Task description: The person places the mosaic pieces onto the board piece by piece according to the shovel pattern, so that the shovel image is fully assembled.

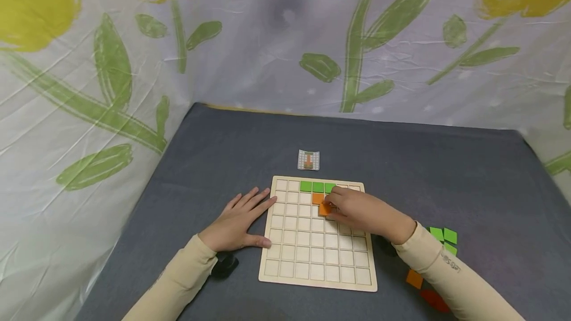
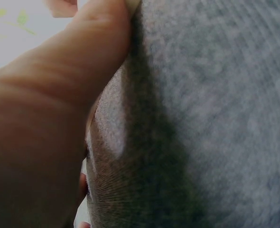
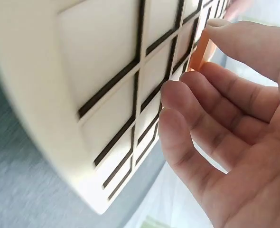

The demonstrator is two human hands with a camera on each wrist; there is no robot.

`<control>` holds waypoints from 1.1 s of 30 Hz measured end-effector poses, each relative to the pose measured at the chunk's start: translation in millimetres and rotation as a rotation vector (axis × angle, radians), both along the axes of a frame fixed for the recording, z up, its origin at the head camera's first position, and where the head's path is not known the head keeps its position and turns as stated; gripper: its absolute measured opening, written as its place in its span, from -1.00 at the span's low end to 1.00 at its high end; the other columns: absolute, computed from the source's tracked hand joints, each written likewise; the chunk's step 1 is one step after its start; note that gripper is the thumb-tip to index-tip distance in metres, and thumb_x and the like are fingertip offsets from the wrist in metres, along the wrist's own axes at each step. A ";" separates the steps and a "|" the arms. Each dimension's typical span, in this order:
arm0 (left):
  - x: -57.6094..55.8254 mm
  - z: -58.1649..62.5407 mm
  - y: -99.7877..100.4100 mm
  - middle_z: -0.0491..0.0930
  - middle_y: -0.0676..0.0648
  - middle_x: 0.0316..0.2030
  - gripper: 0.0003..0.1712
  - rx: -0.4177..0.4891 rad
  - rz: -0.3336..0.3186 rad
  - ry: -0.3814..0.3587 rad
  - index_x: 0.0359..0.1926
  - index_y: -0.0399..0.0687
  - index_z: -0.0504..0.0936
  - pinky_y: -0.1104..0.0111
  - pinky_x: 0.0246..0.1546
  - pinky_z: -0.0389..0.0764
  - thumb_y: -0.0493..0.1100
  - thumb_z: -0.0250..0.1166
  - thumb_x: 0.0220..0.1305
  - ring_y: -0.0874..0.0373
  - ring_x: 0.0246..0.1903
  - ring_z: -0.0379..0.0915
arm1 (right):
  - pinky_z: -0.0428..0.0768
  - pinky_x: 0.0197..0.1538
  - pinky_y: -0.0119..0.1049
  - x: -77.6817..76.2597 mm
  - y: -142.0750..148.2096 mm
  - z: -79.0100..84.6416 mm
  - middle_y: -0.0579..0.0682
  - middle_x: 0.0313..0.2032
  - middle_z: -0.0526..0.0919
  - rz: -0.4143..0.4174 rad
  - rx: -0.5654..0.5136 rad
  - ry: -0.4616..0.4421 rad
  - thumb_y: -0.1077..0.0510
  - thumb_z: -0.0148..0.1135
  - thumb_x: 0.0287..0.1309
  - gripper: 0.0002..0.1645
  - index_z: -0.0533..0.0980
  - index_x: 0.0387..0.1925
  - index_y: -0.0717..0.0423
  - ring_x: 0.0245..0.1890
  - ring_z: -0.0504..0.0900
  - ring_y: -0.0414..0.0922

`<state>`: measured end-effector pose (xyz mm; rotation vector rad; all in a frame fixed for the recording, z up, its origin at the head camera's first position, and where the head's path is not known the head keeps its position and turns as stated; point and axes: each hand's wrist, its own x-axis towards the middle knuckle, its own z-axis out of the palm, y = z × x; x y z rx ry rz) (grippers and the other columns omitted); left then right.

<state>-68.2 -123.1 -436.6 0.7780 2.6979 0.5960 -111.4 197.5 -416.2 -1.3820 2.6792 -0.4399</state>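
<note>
A square wooden grid board (image 1: 310,286) lies on the table. In its top row are three green tiles (image 1: 317,187), with an orange tile (image 1: 317,198) in the cell below the middle one. My right hand (image 1: 363,214) pinches another orange tile (image 1: 324,209) between thumb and fingers, just below the first. In the right wrist view that tile (image 3: 200,53) is tilted on edge against the board, its far side hidden. My left hand (image 1: 241,219) lies spread flat at the board's left edge, with fingertips and thumb touching it. The left wrist view shows mostly thumb (image 2: 50,85) and cloth.
Behind the board lies a small picture card (image 1: 309,160) with a printed grid. Right of the board, partly under my forearm, are several loose green tiles (image 1: 450,236), an orange tile (image 1: 414,279) and red pieces (image 1: 434,301). Grey cloth (image 1: 428,172) covers the table; a flower-patterned curtain (image 1: 258,53) hangs behind.
</note>
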 end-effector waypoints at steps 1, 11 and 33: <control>-0.1 -0.1 0.2 -0.02 -0.11 0.49 0.13 0.001 -0.002 0.002 0.50 0.10 0.06 -0.18 0.36 -0.12 0.36 0.34 -0.01 -0.13 0.48 -0.21 | 0.58 -0.20 -0.39 0.5 -2.1 0.4 -0.09 -0.22 0.57 -0.001 0.007 0.005 0.08 0.27 0.23 -0.75 0.57 -0.11 0.11 -0.29 0.52 -0.26; -1.4 -0.1 2.3 0.01 -0.11 0.48 0.13 0.002 -0.010 0.032 0.49 0.11 0.08 -0.19 0.36 -0.10 0.37 0.34 -0.02 -0.14 0.47 -0.17 | 0.57 -0.25 -0.38 2.6 -11.5 -0.2 -0.08 -0.29 0.54 0.010 0.016 0.078 0.12 0.28 0.22 -0.80 0.56 -0.17 0.14 -0.34 0.52 -0.24; 0.6 3.9 1.8 0.01 -0.14 0.48 0.11 0.015 -0.010 0.006 0.49 0.06 0.09 -0.20 0.35 -0.10 0.32 0.36 0.01 -0.17 0.47 -0.18 | 0.57 -0.26 -0.38 4.3 -11.6 -0.9 -0.10 -0.27 0.53 0.011 0.050 0.129 0.07 0.26 0.24 -0.79 0.54 -0.16 0.08 -0.36 0.52 -0.25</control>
